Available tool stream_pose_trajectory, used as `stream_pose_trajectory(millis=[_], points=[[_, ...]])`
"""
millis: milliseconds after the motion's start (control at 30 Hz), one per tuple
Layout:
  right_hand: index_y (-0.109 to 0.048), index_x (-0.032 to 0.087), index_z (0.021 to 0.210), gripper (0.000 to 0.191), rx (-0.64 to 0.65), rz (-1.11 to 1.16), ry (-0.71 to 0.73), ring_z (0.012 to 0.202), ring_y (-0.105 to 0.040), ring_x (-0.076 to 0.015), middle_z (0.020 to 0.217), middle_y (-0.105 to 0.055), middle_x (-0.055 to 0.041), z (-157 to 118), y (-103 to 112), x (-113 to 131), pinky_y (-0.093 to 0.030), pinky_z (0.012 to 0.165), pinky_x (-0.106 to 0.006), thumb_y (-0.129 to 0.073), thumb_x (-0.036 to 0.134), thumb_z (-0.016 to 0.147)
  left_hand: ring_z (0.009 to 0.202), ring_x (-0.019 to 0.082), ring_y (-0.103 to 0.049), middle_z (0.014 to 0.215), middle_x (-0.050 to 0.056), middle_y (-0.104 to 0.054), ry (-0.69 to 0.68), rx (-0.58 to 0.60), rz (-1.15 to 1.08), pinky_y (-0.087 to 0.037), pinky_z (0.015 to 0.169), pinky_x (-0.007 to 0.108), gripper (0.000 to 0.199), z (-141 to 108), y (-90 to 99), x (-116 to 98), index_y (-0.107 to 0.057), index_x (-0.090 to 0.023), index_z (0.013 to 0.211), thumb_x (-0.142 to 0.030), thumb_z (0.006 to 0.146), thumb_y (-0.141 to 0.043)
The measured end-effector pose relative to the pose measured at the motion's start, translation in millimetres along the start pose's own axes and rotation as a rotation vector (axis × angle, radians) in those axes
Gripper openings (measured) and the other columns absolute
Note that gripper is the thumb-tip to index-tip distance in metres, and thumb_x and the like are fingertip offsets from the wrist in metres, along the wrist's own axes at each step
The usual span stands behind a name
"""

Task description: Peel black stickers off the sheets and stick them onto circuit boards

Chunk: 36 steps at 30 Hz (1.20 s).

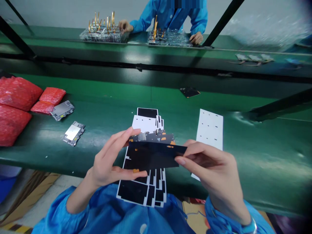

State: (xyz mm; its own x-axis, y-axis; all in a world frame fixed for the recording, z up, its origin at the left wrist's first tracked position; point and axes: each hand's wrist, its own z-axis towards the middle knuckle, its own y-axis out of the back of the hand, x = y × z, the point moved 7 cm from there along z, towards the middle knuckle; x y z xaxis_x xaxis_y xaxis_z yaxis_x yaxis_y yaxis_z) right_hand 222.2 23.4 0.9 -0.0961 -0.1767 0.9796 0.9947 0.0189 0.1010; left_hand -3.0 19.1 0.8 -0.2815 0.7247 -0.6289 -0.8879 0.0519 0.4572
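Note:
In front of my chest, my left hand (pixel 106 159) holds a dark circuit board (pixel 161 138) by its edges, thumb below and fingers above. A thin black film (pixel 156 156) with small orange spots lies along the board's near side, partly covering it. My right hand (pixel 212 162) pinches the right end of this film between thumb and fingers. How far the film touches the board cannot be made out. Beneath both hands are white sheets (pixel 118 195) bearing black die-cut stickers, which reach over the table's front edge.
On the green table, a white sheet with small slots (pixel 211 125) lies right, a black piece (pixel 190 92) farther back. Two circuit boards (pixel 62 110) (pixel 73 133) and red bubble-wrap packs (pixel 18 94) are left. Across the divider, a co-worker's hands (pixel 126 26) (pixel 196 38) touch clear trays (pixel 102 36).

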Motion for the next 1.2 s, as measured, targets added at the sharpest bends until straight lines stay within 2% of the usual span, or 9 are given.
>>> stream_pose_trajectory(millis=[333, 500, 567, 700, 933, 1000, 1067, 1133, 1200], points=[[-0.07, 0.025, 0.069, 0.018, -0.003, 0.014, -0.016, 0.053, -0.056, -0.0057, 0.065, -0.064, 0.0051, -1, 3, 0, -0.045, 0.046, -0.013, -0.08, 0.01, 0.075, 0.131, 0.019, -0.06, 0.141, 0.013, -0.059, -0.047, -0.001, -0.023, -0.056, 0.106, 0.022, 0.099, 3, -1.9, -1, -0.031, -0.018, 0.159, -0.033, 0.078, -0.086], [-0.071, 0.023, 0.069, 0.016, -0.003, 0.021, -0.008, 0.052, -0.058, -0.0075, 0.064, -0.064, 0.0037, -1, 3, -1, -0.047, 0.045, -0.015, -0.082, 0.012, 0.074, 0.131, 0.022, -0.06, 0.141, 0.014, -0.058, -0.085, -0.005, -0.031, -0.056, 0.11, 0.033, 0.097, 5, -2.6, -3, -0.031, -0.019, 0.159, -0.033, 0.079, -0.085], [-0.071, 0.023, 0.07, 0.015, -0.004, -0.001, -0.001, 0.052, -0.058, -0.0087, 0.063, -0.065, 0.0028, -1, 3, 0, -0.047, 0.044, -0.017, -0.081, 0.013, 0.075, 0.132, 0.022, -0.059, 0.144, 0.013, -0.056, -0.105, 0.016, 0.002, -0.057, 0.109, 0.033, 0.095, 5, -2.9, -5, -0.034, -0.023, 0.158, -0.031, 0.079, -0.085], [-0.07, 0.023, 0.07, 0.015, 0.003, -0.039, 0.018, 0.055, -0.059, -0.0093, 0.065, -0.066, 0.0024, 0, 3, 2, -0.047, 0.045, -0.018, -0.08, 0.014, 0.078, 0.134, 0.021, -0.057, 0.151, 0.009, -0.048, -0.125, 0.089, 0.095, -0.059, 0.106, 0.029, 0.076, 9, -5.2, -7, -0.046, -0.032, 0.151, -0.026, 0.084, -0.08], [-0.07, 0.023, 0.073, 0.014, -0.009, -0.058, 0.08, 0.054, -0.059, -0.0091, 0.065, -0.066, 0.0034, 0, 4, 4, -0.046, 0.044, -0.018, -0.08, 0.016, 0.079, 0.131, 0.023, -0.059, 0.148, 0.009, -0.046, -0.116, 0.139, 0.106, -0.062, 0.104, 0.035, 0.034, 13, -9.3, -2, -0.071, -0.022, 0.121, -0.024, 0.088, -0.075], [-0.07, 0.023, 0.074, 0.013, 0.003, -0.161, 0.119, 0.057, -0.063, -0.0102, 0.068, -0.069, 0.0027, -1, 5, 7, -0.049, 0.047, -0.019, -0.078, 0.018, 0.083, 0.131, 0.025, -0.059, 0.147, 0.009, -0.047, -0.117, 0.148, 0.113, -0.064, 0.102, 0.037, 0.03, 11, -8.5, -4, -0.073, -0.023, 0.117, -0.021, 0.087, -0.076], [-0.072, 0.023, 0.079, 0.013, 0.005, -0.377, 0.217, 0.061, -0.069, -0.0118, 0.073, -0.075, 0.001, -2, 9, 14, -0.052, 0.052, -0.021, -0.07, 0.02, 0.091, 0.129, 0.026, -0.06, 0.145, 0.009, -0.048, -0.128, 0.168, 0.135, -0.065, 0.099, 0.038, 0.029, 11, -7.7, -5, -0.074, -0.024, 0.115, -0.019, 0.086, -0.077], [-0.074, 0.023, 0.083, 0.021, -0.076, -0.665, 0.344, 0.06, -0.071, -0.0126, 0.074, -0.078, -0.0001, -5, 18, 19, -0.051, 0.052, -0.023, -0.061, 0.024, 0.098, 0.13, 0.025, -0.059, 0.144, 0.01, -0.049, -0.149, 0.215, 0.139, -0.064, 0.099, 0.038, 0.029, 16, -10.6, -1, -0.073, -0.024, 0.114, -0.018, 0.086, -0.076], [-0.075, 0.023, 0.083, 0.03, -0.185, -0.904, 0.403, 0.053, -0.069, -0.0131, 0.069, -0.077, -0.001, -6, 27, 13, -0.048, 0.047, -0.025, -0.054, 0.03, 0.103, 0.132, 0.025, -0.058, 0.143, 0.01, -0.049, -0.175, 0.248, 0.127, -0.062, 0.103, 0.04, 0.027, 32, -18.4, 14, -0.073, -0.024, 0.114, -0.019, 0.087, -0.075]])
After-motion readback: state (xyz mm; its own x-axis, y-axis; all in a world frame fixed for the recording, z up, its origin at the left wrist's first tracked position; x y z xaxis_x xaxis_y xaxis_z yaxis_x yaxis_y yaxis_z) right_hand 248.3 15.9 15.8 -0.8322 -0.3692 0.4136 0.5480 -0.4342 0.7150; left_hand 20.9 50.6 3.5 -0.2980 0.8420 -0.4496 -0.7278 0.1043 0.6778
